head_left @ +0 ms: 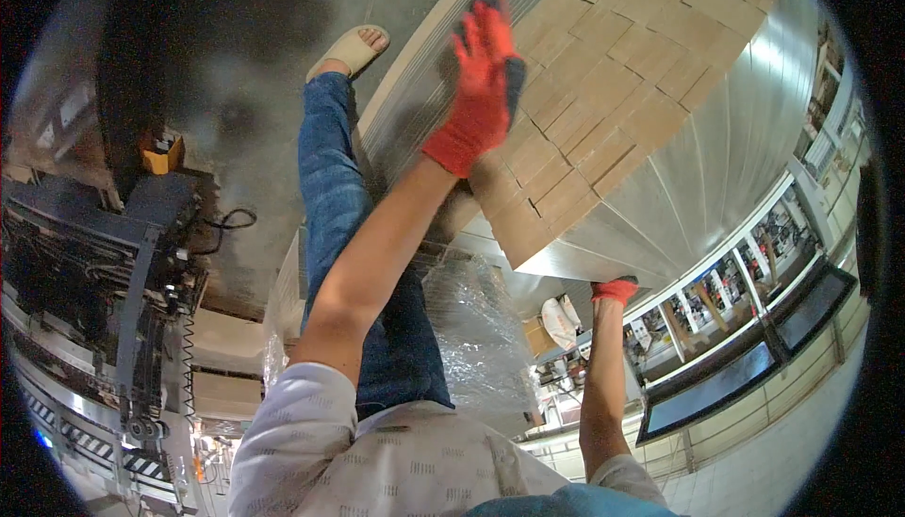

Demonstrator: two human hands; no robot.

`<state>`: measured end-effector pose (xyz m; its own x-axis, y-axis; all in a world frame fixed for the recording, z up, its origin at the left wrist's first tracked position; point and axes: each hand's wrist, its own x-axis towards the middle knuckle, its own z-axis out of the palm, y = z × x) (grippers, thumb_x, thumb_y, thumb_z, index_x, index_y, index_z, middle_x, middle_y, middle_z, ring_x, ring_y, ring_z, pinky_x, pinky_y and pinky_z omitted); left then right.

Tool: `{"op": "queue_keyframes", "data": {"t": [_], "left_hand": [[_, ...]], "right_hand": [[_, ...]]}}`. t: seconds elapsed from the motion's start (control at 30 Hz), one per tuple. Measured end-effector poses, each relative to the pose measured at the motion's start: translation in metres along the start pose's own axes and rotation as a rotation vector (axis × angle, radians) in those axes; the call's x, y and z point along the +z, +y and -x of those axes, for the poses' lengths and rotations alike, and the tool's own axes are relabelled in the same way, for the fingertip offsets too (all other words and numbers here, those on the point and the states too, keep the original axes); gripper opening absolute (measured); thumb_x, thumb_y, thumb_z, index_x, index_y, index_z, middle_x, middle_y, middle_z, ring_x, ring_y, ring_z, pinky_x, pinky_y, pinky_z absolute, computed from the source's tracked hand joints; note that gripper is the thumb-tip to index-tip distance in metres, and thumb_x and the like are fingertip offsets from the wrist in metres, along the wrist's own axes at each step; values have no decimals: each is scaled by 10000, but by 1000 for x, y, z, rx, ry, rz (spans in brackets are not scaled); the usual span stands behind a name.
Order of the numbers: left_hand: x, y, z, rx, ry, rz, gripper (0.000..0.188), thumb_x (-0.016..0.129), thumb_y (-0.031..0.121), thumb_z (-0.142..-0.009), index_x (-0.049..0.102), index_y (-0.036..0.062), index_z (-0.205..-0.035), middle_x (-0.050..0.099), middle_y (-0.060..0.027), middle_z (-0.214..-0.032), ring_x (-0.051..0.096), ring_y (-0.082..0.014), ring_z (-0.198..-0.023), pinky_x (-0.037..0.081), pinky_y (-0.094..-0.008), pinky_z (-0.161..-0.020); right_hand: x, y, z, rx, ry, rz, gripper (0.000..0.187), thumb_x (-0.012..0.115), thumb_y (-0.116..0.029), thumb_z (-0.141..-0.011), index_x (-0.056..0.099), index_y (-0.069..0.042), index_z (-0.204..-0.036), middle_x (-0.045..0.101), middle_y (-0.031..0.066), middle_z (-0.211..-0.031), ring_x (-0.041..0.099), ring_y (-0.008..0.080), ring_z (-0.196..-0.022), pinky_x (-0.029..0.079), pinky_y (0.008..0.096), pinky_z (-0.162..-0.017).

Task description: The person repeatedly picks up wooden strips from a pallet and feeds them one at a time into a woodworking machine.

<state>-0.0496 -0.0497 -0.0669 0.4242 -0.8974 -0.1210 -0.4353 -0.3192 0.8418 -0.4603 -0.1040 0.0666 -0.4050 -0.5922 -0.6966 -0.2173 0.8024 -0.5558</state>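
My left hand (483, 93), in a red glove with dark patches, is raised beside a large stack of brown cardboard boxes (627, 55). Its fingers are stretched out, slightly blurred, with nothing seen in them; whether it touches the stack I cannot tell. Shiny clear wrapping film (698, 201) covers one side of the stack. At the lower corner of that side is my right hand (615, 289), also gloved in red. Its fingers are mostly hidden at the film's edge, so their grip does not show.
Another film-wrapped load (476, 328) stands close to my legs. Dark machinery with a coiled cable (132, 272) is on the left, near an orange-yellow box (162, 153). My sandalled foot (349, 52) rests on the grey floor (273, 74). Windows (712, 394) and shelving line the right.
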Motion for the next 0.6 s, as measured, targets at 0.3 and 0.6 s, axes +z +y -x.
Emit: {"op": "queue_keyframes", "data": {"t": [0.3, 0.6], "left_hand": [[-21, -9, -51, -90, 222, 398, 542, 250, 224, -992, 111, -51, -1438, 115, -176, -1524, 124, -348, -1399, 89, -444, -1115], [13, 10, -65, -181, 8, -147, 555, 239, 291, -999, 90, 32, -1467, 121, -144, -1528, 130, -291, -1403, 113, -413, -1119]], "right_hand": [[-41, 61, -35, -585, 132, 558, 386, 461, -314, -926, 515, -92, -1236, 544, 75, -1238, 512, 248, -1108, 432, 401, -935], [-33, 65, -35, -492, 271, 625, 154, 567, -243, -844, 595, -95, -809, 624, 42, -750, 559, 218, -675, 468, 403, -626]]}}
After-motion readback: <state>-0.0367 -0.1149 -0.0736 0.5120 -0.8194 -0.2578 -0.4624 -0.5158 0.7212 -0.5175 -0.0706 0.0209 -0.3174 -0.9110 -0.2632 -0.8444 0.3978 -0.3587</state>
